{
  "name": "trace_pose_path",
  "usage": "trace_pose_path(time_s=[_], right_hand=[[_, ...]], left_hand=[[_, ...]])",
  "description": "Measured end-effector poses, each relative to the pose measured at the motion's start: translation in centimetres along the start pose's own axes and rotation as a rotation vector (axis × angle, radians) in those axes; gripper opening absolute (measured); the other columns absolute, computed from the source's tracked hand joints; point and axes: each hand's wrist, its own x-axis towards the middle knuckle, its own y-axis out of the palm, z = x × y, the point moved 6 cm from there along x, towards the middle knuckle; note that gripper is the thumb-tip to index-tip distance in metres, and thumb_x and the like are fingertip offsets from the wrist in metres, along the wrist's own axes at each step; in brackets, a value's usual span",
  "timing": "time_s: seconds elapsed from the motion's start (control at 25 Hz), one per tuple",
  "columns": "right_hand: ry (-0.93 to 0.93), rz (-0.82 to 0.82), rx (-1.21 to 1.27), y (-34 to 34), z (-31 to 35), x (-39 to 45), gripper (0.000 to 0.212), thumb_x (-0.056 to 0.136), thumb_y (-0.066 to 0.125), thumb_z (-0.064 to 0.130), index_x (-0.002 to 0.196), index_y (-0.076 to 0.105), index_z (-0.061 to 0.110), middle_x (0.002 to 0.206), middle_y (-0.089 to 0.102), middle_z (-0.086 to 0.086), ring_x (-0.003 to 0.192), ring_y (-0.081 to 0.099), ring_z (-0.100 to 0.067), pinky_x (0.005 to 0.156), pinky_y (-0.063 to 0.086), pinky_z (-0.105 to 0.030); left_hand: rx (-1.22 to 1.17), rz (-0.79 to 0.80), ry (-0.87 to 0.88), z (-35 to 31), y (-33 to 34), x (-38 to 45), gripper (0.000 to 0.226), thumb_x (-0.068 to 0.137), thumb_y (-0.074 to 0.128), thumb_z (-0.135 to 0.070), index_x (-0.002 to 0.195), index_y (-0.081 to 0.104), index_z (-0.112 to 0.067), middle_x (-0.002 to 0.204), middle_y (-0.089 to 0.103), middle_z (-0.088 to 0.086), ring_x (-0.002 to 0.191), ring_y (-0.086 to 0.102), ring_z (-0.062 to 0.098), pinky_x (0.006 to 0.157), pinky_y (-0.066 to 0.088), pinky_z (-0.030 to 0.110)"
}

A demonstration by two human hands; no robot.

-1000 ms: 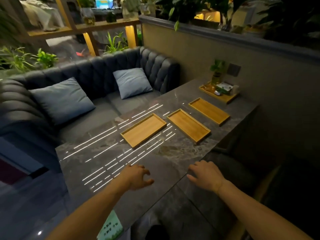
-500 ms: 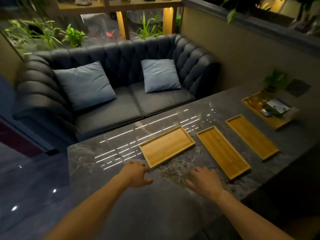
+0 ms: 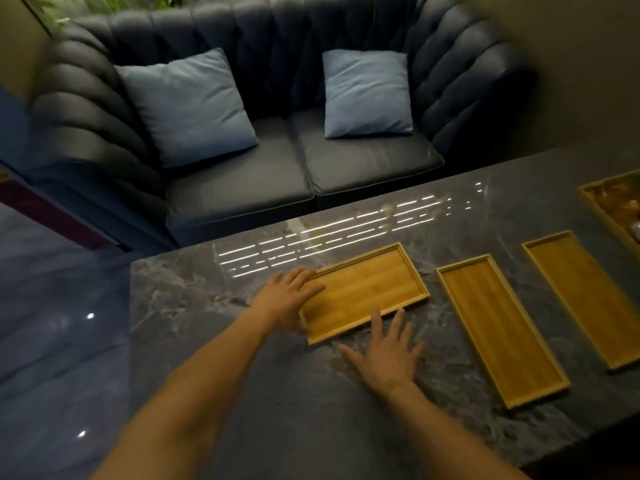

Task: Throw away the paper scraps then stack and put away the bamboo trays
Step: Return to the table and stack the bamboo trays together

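Left hand [image 3: 289, 301] has its fingers spread over the short end of the nearest tray [image 3: 363, 292]. Right hand [image 3: 388, 355] lies flat and splayed on the table [image 3: 214, 341], fingertips at the tray's near rim. No scraps visible, so looks like stacking time: lift this one onto the middle tray [image 3: 502, 330].

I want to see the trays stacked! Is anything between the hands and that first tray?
Nothing visible. The left hand already touches the leftmost rectangular bamboo tray at its left end, and the right hand lies flat on the grey marble table at its near edge.
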Motion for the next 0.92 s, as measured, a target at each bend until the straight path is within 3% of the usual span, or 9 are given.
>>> trace_pose_path(time_s=[0.12,0.28,0.48,0.68,0.92], right_hand=[[0.02,0.025,0.024,1.1,0.7,2.3,0.117,0.065,0.035,0.091,0.149,-0.016,0.028,0.157,-0.019,-0.021,0.145,-0.01,-0.042,0.11,0.004,-0.069],[-0.026,0.042,0.03,1.6,-0.3,4.6,0.126,0.06,0.035,0.095,0.149,-0.017,0.022,0.157,-0.026,-0.015,0.145,-0.015,-0.039,0.111,0.001,-0.068],[-0.254,0.11,0.005,0.9,-1.5,6.4,0.126,0.052,0.028,0.1,0.143,-0.028,0.034,0.146,-0.048,-0.004,0.137,-0.039,-0.026,0.112,-0.012,-0.06],[-0.345,0.189,-0.105,1.0,-3.3,5.9,0.122,0.06,0.052,0.086,0.139,-0.032,0.044,0.152,-0.038,-0.007,0.138,-0.037,-0.029,0.111,-0.015,-0.062],[-0.578,0.196,-0.25,1.6,-8.0,2.8,0.108,0.07,0.042,0.084,0.137,-0.033,0.043,0.159,-0.02,0.008,0.143,-0.027,-0.029,0.113,-0.008,-0.065]], left_hand=[[0.015,0.088,0.026,0.5,1.2,2.0,0.114,0.067,0.069,-0.067,0.15,-0.002,-0.037,0.162,-0.014,-0.002,0.149,-0.002,0.026,0.119,0.01,0.054],[-0.045,0.091,-0.005,0.4,2.3,1.6,0.116,0.066,0.067,-0.072,0.152,0.0,-0.031,0.162,-0.014,-0.001,0.148,0.008,0.028,0.117,0.018,0.05],[-0.246,0.015,-0.237,-3.6,4.8,-2.6,0.118,0.062,0.056,-0.084,0.151,0.007,-0.024,0.162,-0.009,0.005,0.14,0.02,0.034,0.112,0.03,0.051],[-0.486,-0.034,-0.594,-12.8,7.9,-6.5,0.105,0.071,0.036,-0.086,0.151,0.006,-0.024,0.161,-0.007,0.004,0.133,0.028,0.032,0.106,0.038,0.045],[-0.636,-0.1,-0.715,-21.2,9.1,-8.4,0.081,0.089,0.05,-0.055,0.151,0.01,-0.022,0.161,-0.009,0.003,0.142,0.024,0.027,0.108,0.038,0.037]])
